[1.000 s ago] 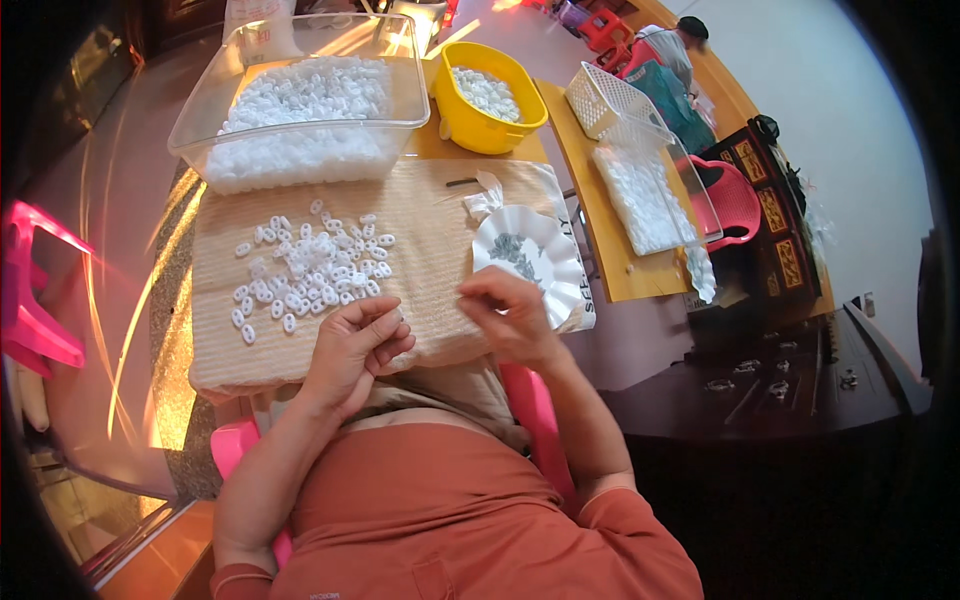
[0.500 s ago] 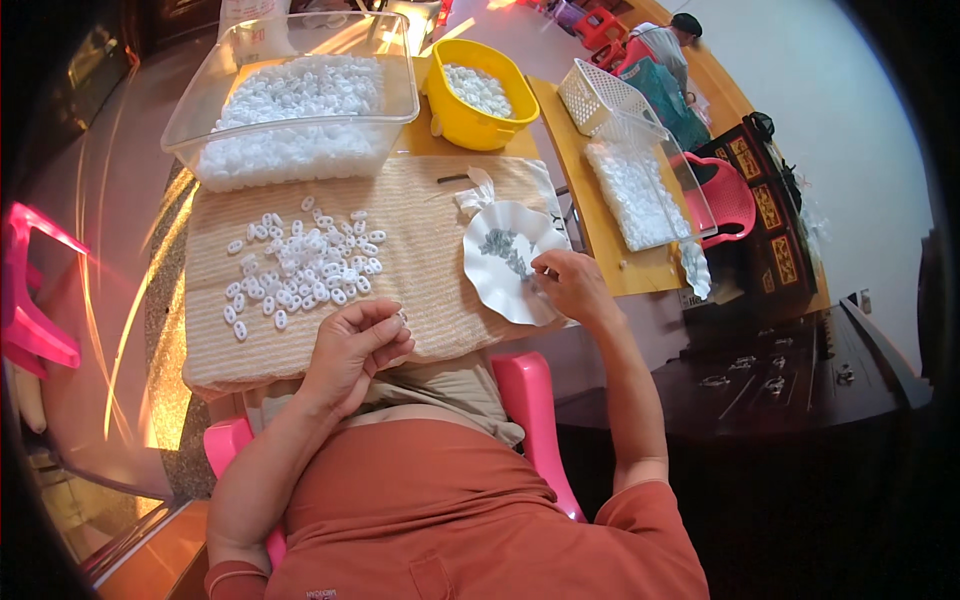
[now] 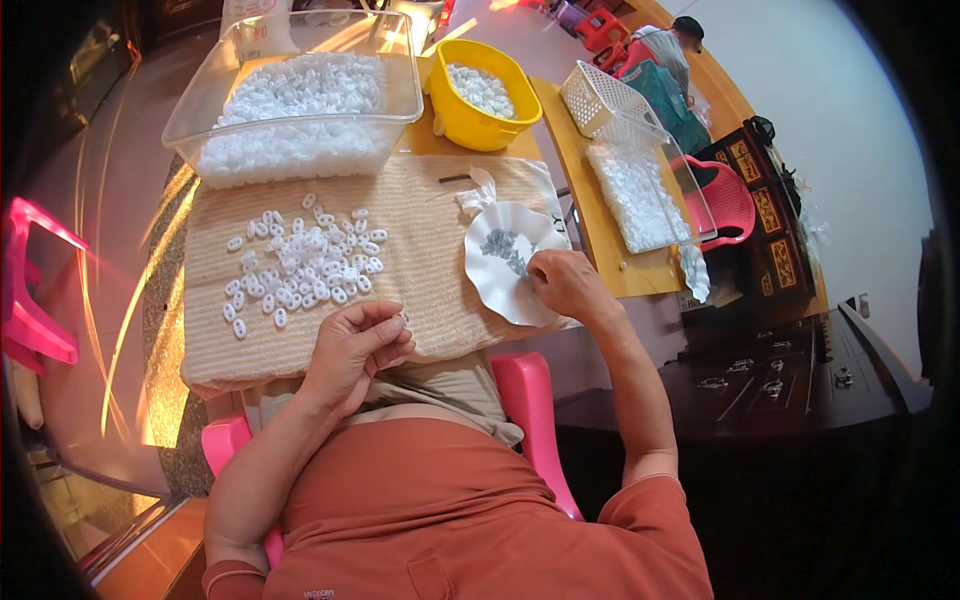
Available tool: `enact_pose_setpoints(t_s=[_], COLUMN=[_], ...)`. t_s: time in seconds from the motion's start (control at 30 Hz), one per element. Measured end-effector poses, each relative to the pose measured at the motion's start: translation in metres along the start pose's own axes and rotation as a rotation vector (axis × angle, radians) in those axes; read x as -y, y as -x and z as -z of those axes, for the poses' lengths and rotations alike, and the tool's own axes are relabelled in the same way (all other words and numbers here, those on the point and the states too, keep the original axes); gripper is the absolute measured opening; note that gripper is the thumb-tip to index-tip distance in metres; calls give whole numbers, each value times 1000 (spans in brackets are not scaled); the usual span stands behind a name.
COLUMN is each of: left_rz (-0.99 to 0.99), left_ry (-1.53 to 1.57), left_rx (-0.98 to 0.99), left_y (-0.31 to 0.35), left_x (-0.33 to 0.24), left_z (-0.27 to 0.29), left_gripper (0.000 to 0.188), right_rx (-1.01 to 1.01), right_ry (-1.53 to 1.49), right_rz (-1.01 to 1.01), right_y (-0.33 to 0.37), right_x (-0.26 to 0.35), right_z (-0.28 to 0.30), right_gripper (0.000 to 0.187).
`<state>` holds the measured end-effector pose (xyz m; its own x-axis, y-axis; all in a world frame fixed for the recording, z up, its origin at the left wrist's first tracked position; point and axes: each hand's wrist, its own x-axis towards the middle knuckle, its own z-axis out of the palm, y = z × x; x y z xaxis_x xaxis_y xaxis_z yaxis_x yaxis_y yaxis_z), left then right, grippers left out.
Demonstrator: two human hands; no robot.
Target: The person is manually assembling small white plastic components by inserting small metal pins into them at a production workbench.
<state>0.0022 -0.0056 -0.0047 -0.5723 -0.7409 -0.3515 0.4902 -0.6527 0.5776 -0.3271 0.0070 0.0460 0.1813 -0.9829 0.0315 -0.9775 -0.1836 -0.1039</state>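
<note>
My left hand [image 3: 358,345] is closed in a pinch above the cloth's near edge, with a tiny piece at the fingertips, too small to name. Over the right part of a white wavy-rimmed plate [image 3: 490,275] is my right hand [image 3: 572,285], its fingers pressed together and pointing down; what they hold, if anything, is hidden. Small grey pieces [image 3: 505,246] lie in a heap on that plate. Left of it, a loose pile of white oval plastic pieces with two holes [image 3: 310,262] is spread on the striped beige cloth [image 3: 420,270].
Behind the pile stands a clear plastic bin [image 3: 395,135] full of white pieces. A yellow tub [image 3: 455,125] holds more. On the right side table are a white basket [image 3: 600,100] and another clear bin [image 3: 700,205]. A person [image 3: 665,50] sits far off.
My right hand has shifted slightly left and down over the plate, its fingers now closer together. My left hand stays in place, still pinched.
</note>
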Motion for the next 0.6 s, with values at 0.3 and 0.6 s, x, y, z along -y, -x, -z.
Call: enact_pose_setpoints(t_s=[0.3, 0.6], left_rz=[-3, 1], left_ry=[-6, -19], left_rx=[-2, -7], left_y=[1, 0], left_x=[1, 2], left_z=[0, 0], left_gripper=[14, 15], right_rx=[24, -45], right_ry=[-57, -169], right_rz=[-96, -120], right_y=[1, 4], right_x=[0, -5], right_z=[5, 1], right_gripper=[14, 14])
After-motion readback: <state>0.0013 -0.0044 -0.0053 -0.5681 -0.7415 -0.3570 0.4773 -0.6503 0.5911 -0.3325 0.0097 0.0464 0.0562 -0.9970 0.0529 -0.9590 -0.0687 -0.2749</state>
